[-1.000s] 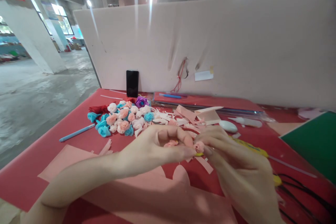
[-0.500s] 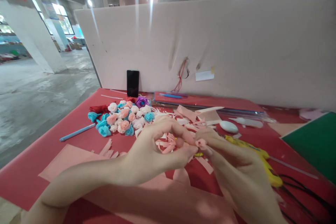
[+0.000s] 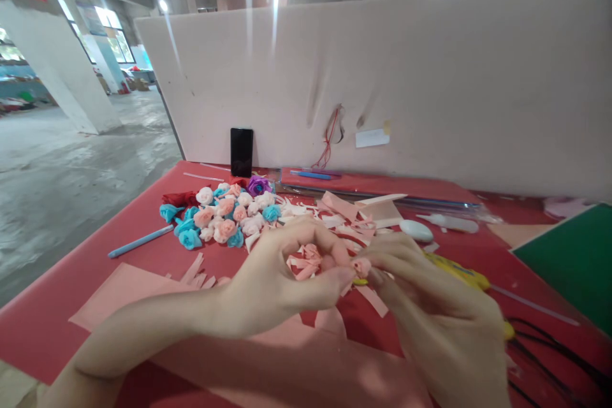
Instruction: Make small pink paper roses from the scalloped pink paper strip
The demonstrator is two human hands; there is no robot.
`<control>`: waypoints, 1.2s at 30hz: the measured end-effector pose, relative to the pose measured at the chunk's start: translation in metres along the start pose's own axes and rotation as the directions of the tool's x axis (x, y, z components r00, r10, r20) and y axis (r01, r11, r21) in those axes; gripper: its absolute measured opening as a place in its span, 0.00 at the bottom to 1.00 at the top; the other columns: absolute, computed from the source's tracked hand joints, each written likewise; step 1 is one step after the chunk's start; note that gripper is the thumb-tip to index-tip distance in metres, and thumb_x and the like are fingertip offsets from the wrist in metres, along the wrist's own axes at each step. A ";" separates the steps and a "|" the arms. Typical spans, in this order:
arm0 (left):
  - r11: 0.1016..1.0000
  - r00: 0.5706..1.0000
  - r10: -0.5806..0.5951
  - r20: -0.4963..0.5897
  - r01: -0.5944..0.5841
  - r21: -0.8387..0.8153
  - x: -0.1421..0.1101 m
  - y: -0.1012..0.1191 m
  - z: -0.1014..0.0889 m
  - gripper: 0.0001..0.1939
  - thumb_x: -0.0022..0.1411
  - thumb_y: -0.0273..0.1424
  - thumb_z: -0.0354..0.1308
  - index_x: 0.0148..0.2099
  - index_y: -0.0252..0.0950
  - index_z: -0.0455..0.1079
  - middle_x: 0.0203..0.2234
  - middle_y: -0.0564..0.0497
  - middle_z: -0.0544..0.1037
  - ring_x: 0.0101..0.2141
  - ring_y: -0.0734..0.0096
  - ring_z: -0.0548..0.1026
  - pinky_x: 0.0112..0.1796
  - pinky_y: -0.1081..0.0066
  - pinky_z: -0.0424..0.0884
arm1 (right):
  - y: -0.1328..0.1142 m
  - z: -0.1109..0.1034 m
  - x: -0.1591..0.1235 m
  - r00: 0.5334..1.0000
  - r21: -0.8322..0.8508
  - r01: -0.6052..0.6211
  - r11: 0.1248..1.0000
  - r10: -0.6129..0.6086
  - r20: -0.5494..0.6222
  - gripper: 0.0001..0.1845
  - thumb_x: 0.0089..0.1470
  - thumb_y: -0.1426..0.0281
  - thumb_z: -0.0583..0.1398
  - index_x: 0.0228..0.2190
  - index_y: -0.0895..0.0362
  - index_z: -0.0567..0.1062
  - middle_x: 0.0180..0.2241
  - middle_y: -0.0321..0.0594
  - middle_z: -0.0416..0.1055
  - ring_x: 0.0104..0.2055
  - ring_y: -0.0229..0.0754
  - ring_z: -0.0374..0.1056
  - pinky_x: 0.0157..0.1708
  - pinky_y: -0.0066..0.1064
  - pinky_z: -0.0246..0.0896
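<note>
Both my hands meet over the red table (image 3: 71, 280) and pinch one small pink paper rose (image 3: 361, 266). My left hand (image 3: 282, 274) curls round it from the left, thumb and fingertips closed on the rose. My right hand (image 3: 430, 306) closes on it from the right. A yellow tip (image 3: 359, 281) shows just below the rose. Under my right hand lies a yellow glue gun (image 3: 471, 280), partly hidden. Pink paper scraps (image 3: 306, 261) lie behind my left fingers.
A heap of pink, white, blue and purple paper roses (image 3: 224, 217) lies at the back left. A black phone (image 3: 241, 152) leans on the pale partition (image 3: 382, 76). A blue pen (image 3: 139, 241), pink paper sheets (image 3: 119, 290), a green board (image 3: 574, 261) and black cables (image 3: 554, 350) surround my hands.
My left fingers opened a little, then curled back over the rose. My right hand shifted slightly, covering more of the glue gun. The rose stays pinched between both hands.
</note>
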State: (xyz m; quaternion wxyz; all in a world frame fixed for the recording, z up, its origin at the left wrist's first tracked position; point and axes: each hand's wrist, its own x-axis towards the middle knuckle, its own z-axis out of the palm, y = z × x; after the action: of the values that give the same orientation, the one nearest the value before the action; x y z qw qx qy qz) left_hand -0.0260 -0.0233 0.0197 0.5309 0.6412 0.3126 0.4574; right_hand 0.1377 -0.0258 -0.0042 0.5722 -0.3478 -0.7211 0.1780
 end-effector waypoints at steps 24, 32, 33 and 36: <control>0.999 0.981 -0.046 0.191 0.048 -0.006 -0.002 0.010 -0.004 0.06 0.58 0.25 0.56 0.27 0.34 0.66 0.25 0.53 0.71 0.32 0.74 0.69 0.39 0.73 0.65 | 0.021 -0.038 0.018 0.817 -0.250 0.560 0.790 -0.476 0.324 0.11 0.55 0.72 0.58 0.36 0.43 0.76 0.26 0.34 0.77 0.29 0.44 0.65 0.29 0.37 0.60; 0.996 0.979 -0.046 0.197 0.061 -0.069 -0.003 0.009 -0.002 0.06 0.56 0.24 0.58 0.28 0.34 0.66 0.27 0.53 0.74 0.33 0.75 0.72 0.40 0.74 0.67 | 0.021 -0.038 0.018 0.819 -0.237 0.554 0.798 -0.470 0.330 0.13 0.54 0.76 0.57 0.36 0.46 0.75 0.28 0.34 0.78 0.31 0.43 0.65 0.30 0.36 0.61; 0.995 0.980 -0.054 0.191 0.069 -0.071 -0.003 0.009 -0.002 0.06 0.56 0.24 0.58 0.28 0.34 0.66 0.27 0.53 0.74 0.34 0.75 0.72 0.40 0.73 0.67 | 0.021 -0.038 0.018 0.816 -0.234 0.556 0.797 -0.471 0.335 0.13 0.53 0.76 0.57 0.36 0.46 0.75 0.28 0.34 0.78 0.31 0.44 0.64 0.31 0.36 0.61; 0.992 0.979 -0.074 0.192 0.092 -0.088 -0.003 0.008 -0.002 0.06 0.56 0.25 0.59 0.28 0.34 0.66 0.28 0.52 0.75 0.35 0.74 0.73 0.39 0.73 0.68 | 0.023 -0.039 0.017 0.802 -0.242 0.573 0.783 -0.474 0.363 0.14 0.52 0.77 0.57 0.37 0.48 0.74 0.30 0.35 0.77 0.34 0.44 0.63 0.32 0.36 0.60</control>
State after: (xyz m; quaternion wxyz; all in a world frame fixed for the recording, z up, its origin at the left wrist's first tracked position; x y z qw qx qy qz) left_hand -0.0301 -0.0269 0.0268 0.6072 0.6417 0.2650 0.3865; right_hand 0.1797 -0.0028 0.0038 0.4209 -0.1957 -0.8830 -0.0693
